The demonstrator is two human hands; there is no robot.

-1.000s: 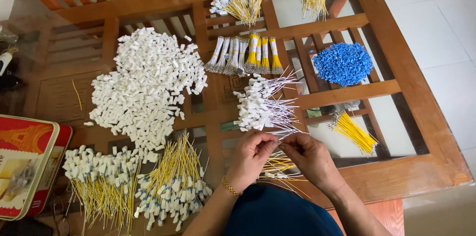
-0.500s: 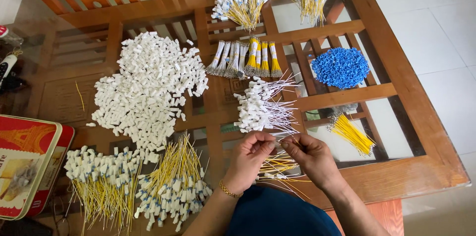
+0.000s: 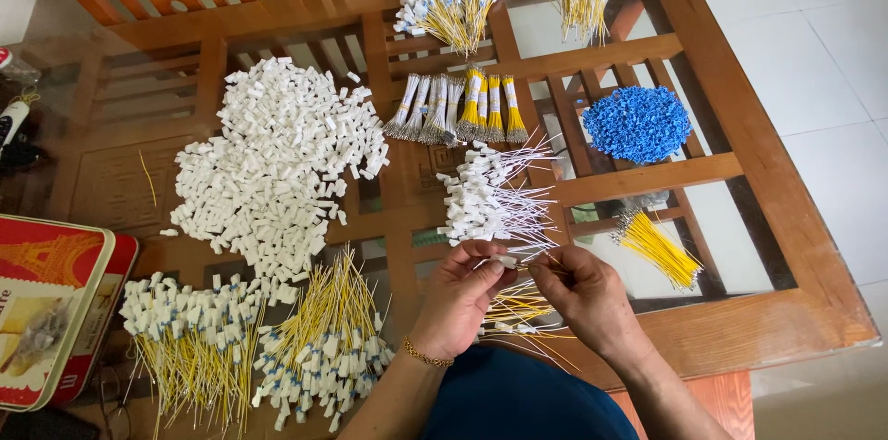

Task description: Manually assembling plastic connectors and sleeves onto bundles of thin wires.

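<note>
I see little change since 0.5 s ago: left hand (image 3: 460,297) and right hand (image 3: 585,297) still pinch a white connector (image 3: 506,261), white-wire pile (image 3: 488,198) at 12 o'clock.

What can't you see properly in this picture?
- Small white plastic piece between the left hand and right hand: too small, fingers cover it; each grip unclear.
- Thin yellow wires beneath the hands: partly hidden by them.
- Red rectangular metal tin: cut off by the left edge.
</note>
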